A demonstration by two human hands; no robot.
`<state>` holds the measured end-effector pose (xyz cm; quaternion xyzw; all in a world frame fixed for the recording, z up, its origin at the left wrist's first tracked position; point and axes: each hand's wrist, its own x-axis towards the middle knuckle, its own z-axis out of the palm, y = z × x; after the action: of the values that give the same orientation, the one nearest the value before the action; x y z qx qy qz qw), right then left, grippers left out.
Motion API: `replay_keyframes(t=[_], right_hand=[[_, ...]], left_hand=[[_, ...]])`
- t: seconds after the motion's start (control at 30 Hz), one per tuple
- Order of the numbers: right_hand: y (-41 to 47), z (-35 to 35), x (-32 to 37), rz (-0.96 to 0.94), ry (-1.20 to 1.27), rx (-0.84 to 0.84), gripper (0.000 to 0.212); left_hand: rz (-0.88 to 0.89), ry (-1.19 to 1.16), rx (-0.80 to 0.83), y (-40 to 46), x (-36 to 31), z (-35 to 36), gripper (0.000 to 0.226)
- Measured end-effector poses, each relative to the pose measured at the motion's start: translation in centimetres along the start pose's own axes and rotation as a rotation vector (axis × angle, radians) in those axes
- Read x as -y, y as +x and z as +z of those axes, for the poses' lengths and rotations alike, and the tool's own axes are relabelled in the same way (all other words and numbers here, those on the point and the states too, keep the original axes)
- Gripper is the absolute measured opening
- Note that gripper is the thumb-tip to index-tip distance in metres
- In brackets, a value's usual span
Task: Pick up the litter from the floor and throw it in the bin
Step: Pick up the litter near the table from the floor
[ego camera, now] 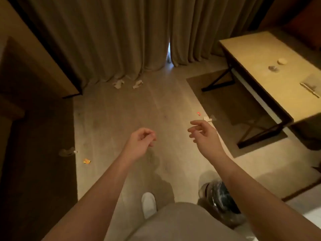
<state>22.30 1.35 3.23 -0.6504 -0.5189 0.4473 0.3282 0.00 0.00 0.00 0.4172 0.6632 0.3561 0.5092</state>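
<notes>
Litter is scattered over the pale wooden floor. Two crumpled tissues [119, 83] [137, 84] lie at the foot of the curtain. A small red wrapper [198, 113] and a white paper scrap [209, 118] lie at the rug's edge, just beyond my right hand [203, 133], which hovers with its fingers apart and empty. My left hand [142, 138] hangs mid-floor, fingers loosely curled in with nothing visible in them. An orange wrapper [86, 161] and a clear plastic bottle [67, 151] lie at the left. The bin [218, 197], lined with a dark bag, stands under my right forearm.
A pale-topped desk [260, 70] with dark crossed legs stands at the right on a brown rug [217, 101]. Beige curtains [121, 40] close the far side. A dark cabinet [34, 66] and dark carpet fill the left. My white slipper [148, 204] is near the bin.
</notes>
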Motion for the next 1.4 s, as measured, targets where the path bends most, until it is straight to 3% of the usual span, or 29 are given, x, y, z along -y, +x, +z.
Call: replay_keyframes(t=[0.2,0.43,0.93,1.1,1.3,1.4], right_hand=[[4.0,-2.1,-4.7,0.228,0.015,-0.141,0.032],[13.8,-7.0,-9.4,0.355,0.088,-0.289,0.028],[35.8,-14.5,-15.6,0.619,0.018,-0.260,0.027],[44.7,-14.0,-20.3,0.723,0.000,-0.226,0.034],[56.4,-12.9,-29.8,0.821,-0.045,-0.159,0.045],[62.4,-11.6,-37.5,0.821,-0.125,-0.064,0.053]], left_hand=[[-0.092,0.091,0.204,6.7,-0.6,4.4,0.016],[-0.132,0.212,0.341,18.2,-4.4,12.0,0.008],[-0.270,0.382,0.525,42.1,-8.2,26.4,0.014],[-0.332,0.486,0.594,52.7,-6.2,31.5,0.005],[-0.293,0.740,0.762,64.8,-0.2,38.6,0.046],[-0.240,0.898,0.844,70.5,6.7,43.2,0.047]])
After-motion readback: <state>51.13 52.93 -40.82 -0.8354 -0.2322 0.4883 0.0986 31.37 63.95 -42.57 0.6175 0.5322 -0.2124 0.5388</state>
